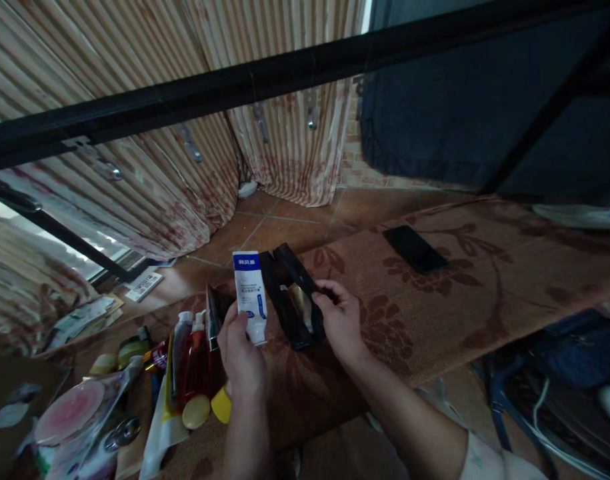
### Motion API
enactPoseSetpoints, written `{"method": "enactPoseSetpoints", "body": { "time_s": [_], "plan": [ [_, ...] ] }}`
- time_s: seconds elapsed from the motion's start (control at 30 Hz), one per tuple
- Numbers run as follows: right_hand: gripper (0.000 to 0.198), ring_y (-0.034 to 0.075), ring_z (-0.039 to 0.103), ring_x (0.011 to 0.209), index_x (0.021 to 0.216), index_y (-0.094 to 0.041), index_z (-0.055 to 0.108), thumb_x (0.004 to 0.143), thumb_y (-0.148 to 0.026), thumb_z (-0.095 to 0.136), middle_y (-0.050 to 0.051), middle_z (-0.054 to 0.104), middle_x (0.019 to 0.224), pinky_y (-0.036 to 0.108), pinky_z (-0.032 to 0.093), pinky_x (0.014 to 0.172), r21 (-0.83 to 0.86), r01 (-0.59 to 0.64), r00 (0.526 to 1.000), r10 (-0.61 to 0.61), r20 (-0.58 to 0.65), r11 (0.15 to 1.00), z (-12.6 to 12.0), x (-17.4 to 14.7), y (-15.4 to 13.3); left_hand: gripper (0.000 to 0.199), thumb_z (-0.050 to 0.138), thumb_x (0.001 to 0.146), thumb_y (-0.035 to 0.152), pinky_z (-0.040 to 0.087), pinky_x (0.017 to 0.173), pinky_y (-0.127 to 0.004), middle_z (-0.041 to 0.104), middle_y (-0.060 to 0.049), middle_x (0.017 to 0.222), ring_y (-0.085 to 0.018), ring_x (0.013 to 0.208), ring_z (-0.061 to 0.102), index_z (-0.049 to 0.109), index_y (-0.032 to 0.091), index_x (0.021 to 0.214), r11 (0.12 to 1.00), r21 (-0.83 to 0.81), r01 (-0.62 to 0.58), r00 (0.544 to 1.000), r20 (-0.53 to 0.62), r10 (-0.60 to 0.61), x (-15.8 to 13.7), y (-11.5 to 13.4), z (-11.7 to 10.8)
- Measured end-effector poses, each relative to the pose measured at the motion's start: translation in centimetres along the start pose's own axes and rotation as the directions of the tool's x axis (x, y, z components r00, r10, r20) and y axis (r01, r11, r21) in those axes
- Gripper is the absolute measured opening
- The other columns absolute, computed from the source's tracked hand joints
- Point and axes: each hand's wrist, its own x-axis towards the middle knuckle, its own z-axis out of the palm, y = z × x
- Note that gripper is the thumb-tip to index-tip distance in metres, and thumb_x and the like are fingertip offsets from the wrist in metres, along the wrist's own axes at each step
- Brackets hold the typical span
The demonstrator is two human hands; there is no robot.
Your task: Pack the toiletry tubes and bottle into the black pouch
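My left hand is closed around the lower part of a white and blue squeeze tube, its printed face toward me. The tube stands nearly upright just left of a black pouch. Fingers of my right hand pinch the pouch's right edge, and its mouth gapes. Inside the pouch, a gold-coloured item shows in part; its kind is hard to make out. The pouch rests on the brown patterned cloth.
Bottles and tubes, among them a red pump bottle, crowd the left. A pink-lidded tub is at the lower left. A black phone lies to the right. Beyond the cloth, a dark metal bar crosses before striped curtains.
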Motion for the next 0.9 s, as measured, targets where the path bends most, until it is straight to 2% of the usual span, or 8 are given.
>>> {"method": "enactPoseSetpoints", "body": {
  "time_s": [0.07, 0.13, 0.23, 0.4, 0.73, 0.9],
  "plan": [
    [0.016, 0.014, 0.055, 0.063, 0.082, -0.020, 0.070, 0.071, -0.027, 0.061, -0.002, 0.065, 0.071, 0.024, 0.042, 0.059, -0.002, -0.003, 1.000, 0.003, -0.002, 1.000, 0.0, 0.1, 0.1, 0.018, 0.055, 0.076, 0.023, 0.042, 0.051, -0.021, 0.066, 0.000, 0.082, -0.016, 0.072, 0.060, 0.066, 0.021, 0.089, 0.982, 0.101, -0.159, 0.983, -0.082, 0.167, -0.3, 0.1, 0.5],
    [0.016, 0.014, 0.055, 0.063, 0.082, -0.020, 0.069, 0.070, -0.028, 0.062, -0.002, 0.065, 0.071, 0.024, 0.042, 0.059, 0.002, -0.006, 1.000, 0.006, -0.005, 1.000, 0.0, 0.1, 0.2, 0.023, 0.056, 0.072, 0.023, 0.043, 0.051, -0.022, 0.067, -0.002, 0.082, -0.017, 0.070, 0.060, 0.068, 0.018, 0.091, 0.960, 0.167, -0.226, 0.965, -0.094, 0.244, -0.5, 0.2, 0.8],
    [0.017, 0.013, 0.054, 0.061, 0.083, -0.020, 0.069, 0.070, -0.028, 0.062, -0.002, 0.064, 0.070, 0.024, 0.041, 0.057, -0.001, -0.010, 1.000, 0.010, 0.000, 1.000, 0.1, 0.2, 0.3, 0.033, 0.057, 0.070, 0.025, 0.045, 0.053, -0.023, 0.068, -0.002, 0.083, -0.017, 0.070, 0.061, 0.069, 0.016, 0.099, 0.950, 0.197, -0.241, 0.964, -0.060, 0.257, -0.5, 0.1, 1.2],
    [0.017, 0.013, 0.054, 0.060, 0.082, -0.020, 0.069, 0.070, -0.029, 0.062, -0.002, 0.064, 0.069, 0.024, 0.041, 0.056, 0.008, -0.016, 1.000, 0.016, 0.003, 1.000, 0.1, 0.1, 0.3, 0.038, 0.060, 0.070, 0.024, 0.050, 0.069, -0.025, 0.070, -0.004, 0.100, -0.019, 0.087, 0.065, 0.068, 0.017, 0.106, 0.940, 0.192, -0.283, 0.957, -0.003, 0.289, -0.2, -0.4, 1.5],
    [0.017, 0.014, 0.057, 0.063, 0.082, -0.020, 0.069, 0.070, -0.028, 0.061, -0.002, 0.066, 0.071, 0.026, 0.043, 0.060, 0.012, -0.016, 1.000, 0.016, 0.009, 1.000, 0.1, 0.0, 0.1, 0.038, 0.060, 0.076, 0.029, 0.053, 0.072, -0.030, 0.071, -0.006, 0.101, -0.021, 0.087, 0.066, 0.066, 0.018, 0.112, 0.895, 0.239, -0.375, 0.923, 0.012, 0.384, 0.2, -1.2, 0.9],
    [0.017, 0.014, 0.057, 0.064, 0.082, -0.020, 0.070, 0.070, -0.029, 0.061, -0.001, 0.066, 0.071, 0.025, 0.043, 0.059, -0.014, -0.004, 1.000, 0.004, 0.003, 1.000, 0.1, 0.1, 0.1, 0.039, 0.061, 0.076, 0.029, 0.053, 0.068, -0.029, 0.071, -0.006, 0.098, -0.020, 0.083, 0.067, 0.066, 0.018, 0.113, 0.877, 0.268, -0.399, 0.912, 0.013, 0.411, 0.1, -1.3, 0.7]
  ]
}}
